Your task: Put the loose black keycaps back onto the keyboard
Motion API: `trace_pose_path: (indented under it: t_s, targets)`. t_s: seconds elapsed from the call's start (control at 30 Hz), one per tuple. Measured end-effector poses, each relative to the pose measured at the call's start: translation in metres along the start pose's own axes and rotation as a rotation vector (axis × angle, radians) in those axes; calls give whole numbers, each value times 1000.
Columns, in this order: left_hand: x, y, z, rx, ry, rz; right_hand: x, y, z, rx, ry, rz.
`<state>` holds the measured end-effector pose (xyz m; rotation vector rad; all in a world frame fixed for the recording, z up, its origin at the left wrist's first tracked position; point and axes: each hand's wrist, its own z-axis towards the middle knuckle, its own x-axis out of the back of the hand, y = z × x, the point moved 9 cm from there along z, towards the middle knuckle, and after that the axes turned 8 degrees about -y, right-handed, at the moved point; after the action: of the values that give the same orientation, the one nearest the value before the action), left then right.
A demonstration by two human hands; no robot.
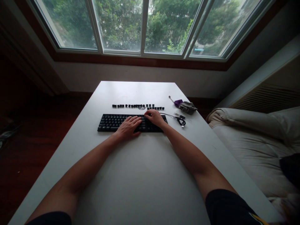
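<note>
A black keyboard (110, 122) lies across the white table. My left hand (127, 127) rests on the middle of it, fingers stretched out over the keys. Over the keyboard's back edge, right of centre, my right hand (154, 117) has thumb and fingers pinched together. Whatever sits between those fingertips is too small or hidden to make out. Behind the keyboard runs a line of loose black keycaps (121, 106), with a second short line of keycaps (159, 108) at the right. A small round shiny object (141, 108) lies among them, partly hidden.
A coiled black cable (181, 121) lies right of the keyboard. Beyond it are a grey cloth (188, 107), a purple cloth (178, 102) and a thin brush-like stick (171, 99). A pale sofa (243, 147) stands beside the white table (140, 175). Windows (122, 25) face me.
</note>
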<state>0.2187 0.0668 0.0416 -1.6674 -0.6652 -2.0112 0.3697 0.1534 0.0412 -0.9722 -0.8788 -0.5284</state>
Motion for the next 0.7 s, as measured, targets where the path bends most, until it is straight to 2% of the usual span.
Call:
trace_pose_path:
  t_s: [0.13,0.2,0.43,0.7]
  targets:
    - [1,1,0,-6,4,13,18,20,16,-57,92,-150]
    - [2,1,0,-7,11,12,21,32,25,-105,83,-257]
    - [7,-1,-1,-1,25,14,6,44,49,-86,-84,-459]
    - [8,-1,-3,-12,30,24,-3,52,53,-97,-118,-476]
